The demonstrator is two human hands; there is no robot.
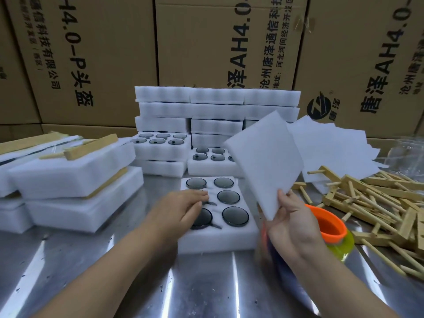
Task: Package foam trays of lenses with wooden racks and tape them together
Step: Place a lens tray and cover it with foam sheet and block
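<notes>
A white foam tray (229, 237) with several dark round lenses (235, 216) lies on the steel table in front of me. My left hand (183, 206) rests on the tray's left side, its fingers laid over two of the lenses. My right hand (291, 216) pinches the lower corner of a thin white foam sheet (263, 161), held tilted in the air to the right of the tray. A heap of wooden racks (376, 198) lies at the right.
More foam trays (218, 111) are stacked behind, some with their lenses showing. Packed foam bundles with wooden racks (73, 180) sit at the left. An orange tape roll (330, 226) stands by my right wrist. Loose foam sheets (332, 145) and cardboard boxes (206, 42) are at the back.
</notes>
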